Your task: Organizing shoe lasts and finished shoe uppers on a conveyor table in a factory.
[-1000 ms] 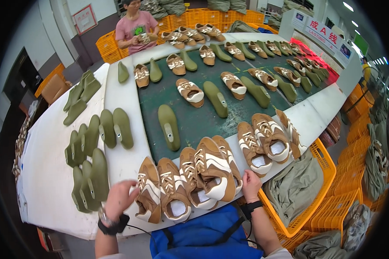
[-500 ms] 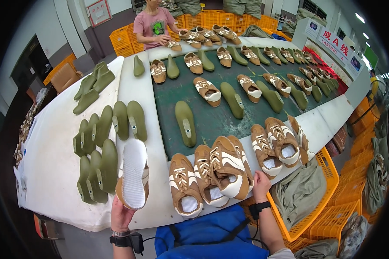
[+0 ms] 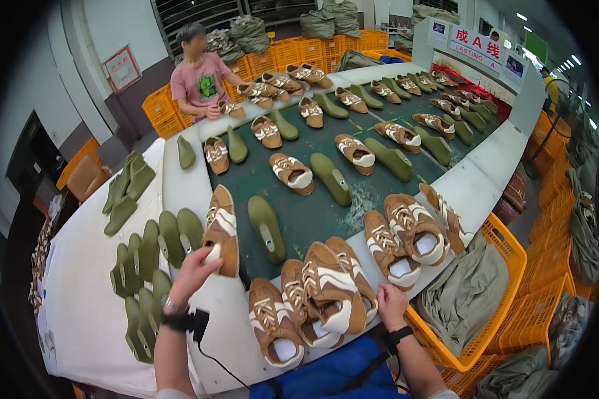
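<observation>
My left hand [image 3: 198, 269] grips a brown and white sneaker [image 3: 222, 223] by its heel. The sneaker is tilted on its side above the left edge of the green conveyor belt, toe pointing away. A green shoe last [image 3: 266, 228] lies on the belt just right of it. My right hand [image 3: 392, 306] is curled closed at the table's near edge, with nothing visible in it. Close by is a cluster of brown sneakers [image 3: 326, 286], some leaning on others. Several more sneakers [image 3: 406, 233] stand just beyond that hand, white insoles showing.
Green lasts [image 3: 150, 243] stand in groups on the white-covered table [image 3: 80, 299] at left. Sneakers and lasts alternate in rows along the belt [image 3: 299, 226]. An orange crate [image 3: 512, 266] with grey-green cloth sits at right. Across the belt, a person in pink [image 3: 196, 83] handles sneakers.
My left hand has carried the sneaker forward to the belt's edge and turned it from sole-up to its side. The right hand stays by the sneakers. The head view has shifted.
</observation>
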